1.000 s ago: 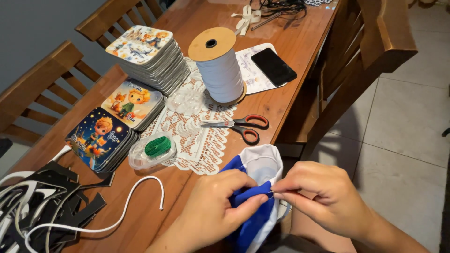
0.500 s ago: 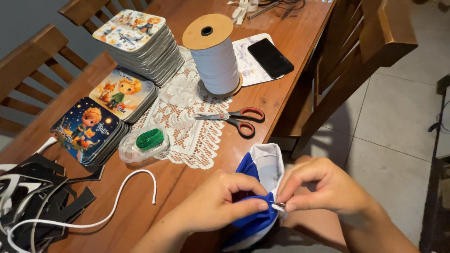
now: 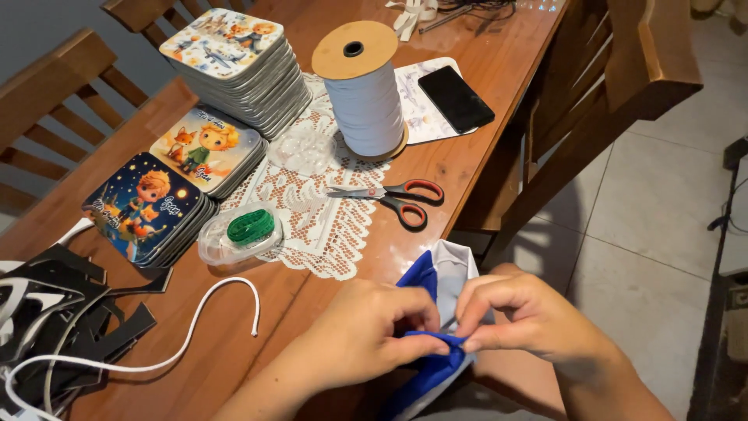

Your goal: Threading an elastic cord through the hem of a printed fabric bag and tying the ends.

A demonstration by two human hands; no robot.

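While your left hand point(image 3: 374, 331) and right hand point(image 3: 522, 320) pinch the blue cloth point(image 3: 425, 366) low in frame, fingertips pressed together, you keep its edge steady.

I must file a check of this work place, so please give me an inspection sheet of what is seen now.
Surface: wooden table, with a lace mat in the middle.
Job's things: blue and white cloth, pinched at the table edge by both hands.
Clutter: elastic spool, scissors, phone on a printed sheet, three stacks of picture cards, a clear tub with green ribbon, black cut-outs.
Grippers: left hand and right hand both closed on the cloth.
Cables: white elastic cord lying loose; dark wires at the far end.
Surroundings: wooden chairs, tiled floor.
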